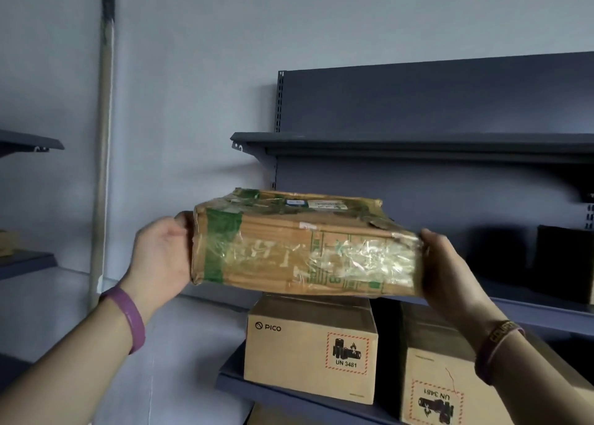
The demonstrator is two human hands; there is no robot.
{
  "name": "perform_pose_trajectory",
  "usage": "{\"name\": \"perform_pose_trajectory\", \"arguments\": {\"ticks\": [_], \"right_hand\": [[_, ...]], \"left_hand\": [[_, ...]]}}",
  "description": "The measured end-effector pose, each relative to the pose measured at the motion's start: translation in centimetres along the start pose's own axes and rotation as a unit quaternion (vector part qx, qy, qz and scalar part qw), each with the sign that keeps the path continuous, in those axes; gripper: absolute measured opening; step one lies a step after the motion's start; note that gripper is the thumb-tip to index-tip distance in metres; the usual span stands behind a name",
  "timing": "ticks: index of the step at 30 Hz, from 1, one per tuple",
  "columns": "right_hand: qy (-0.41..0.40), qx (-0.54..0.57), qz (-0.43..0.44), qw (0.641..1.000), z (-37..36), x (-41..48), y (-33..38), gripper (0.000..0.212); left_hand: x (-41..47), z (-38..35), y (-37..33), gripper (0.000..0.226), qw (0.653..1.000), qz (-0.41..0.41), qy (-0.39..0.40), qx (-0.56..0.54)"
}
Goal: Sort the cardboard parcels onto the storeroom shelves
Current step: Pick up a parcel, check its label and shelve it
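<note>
Taped parcel [305, 244] was gripped at both ends by left hand [160, 254] and right hand [450, 270]. Placement step; middle shelf [530, 309] just beyond grip, likely a forward push needed.

Both my arms raised out front. My left hand [162, 251] clamps the parcel's [302, 248] left end, palm in, thumb on the near face. My right hand [450, 264] grips its right end. Band on each wrist.
</note>
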State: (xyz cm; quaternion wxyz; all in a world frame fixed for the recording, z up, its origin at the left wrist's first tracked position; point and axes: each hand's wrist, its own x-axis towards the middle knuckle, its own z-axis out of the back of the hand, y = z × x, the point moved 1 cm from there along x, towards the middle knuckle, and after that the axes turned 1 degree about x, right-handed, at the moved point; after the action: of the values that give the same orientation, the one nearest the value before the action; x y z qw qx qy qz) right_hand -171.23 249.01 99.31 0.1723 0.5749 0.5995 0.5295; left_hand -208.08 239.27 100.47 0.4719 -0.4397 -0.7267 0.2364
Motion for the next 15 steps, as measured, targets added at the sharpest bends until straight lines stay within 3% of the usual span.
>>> {"name": "perform_pose_trajectory", "arguments": {"ticks": [4,6,8,11,15], "right_hand": [[0.047,-0.020,0.041,0.998,0.1,-0.5,-0.8,0.049],[0.032,0.003,0.060,0.998,0.5,-0.7,-1.1,0.064],[0.009,-0.013,0.061,0.998,0.8,-1.0,-1.4,0.081],[0.016,-0.096,0.076,0.992,0.9,-1.2,-1.6,0.094],[-0.017,-0.080,0.071,0.994,1.3,-1.1,-2.2,0.076]], "left_hand": [[0.3,0.3,0.8,0.035,0.998,0.011,-0.056,0.016],[0.2,0.2,1.3,0.029,0.998,0.020,-0.033,0.040],[0.0,0.3,1.7,0.044,0.998,0.035,-0.013,0.057],[-0.3,0.3,2.2,0.051,0.992,0.043,-0.061,0.099],[-0.7,0.1,3.3,0.045,0.988,0.034,-0.099,0.109]]}}
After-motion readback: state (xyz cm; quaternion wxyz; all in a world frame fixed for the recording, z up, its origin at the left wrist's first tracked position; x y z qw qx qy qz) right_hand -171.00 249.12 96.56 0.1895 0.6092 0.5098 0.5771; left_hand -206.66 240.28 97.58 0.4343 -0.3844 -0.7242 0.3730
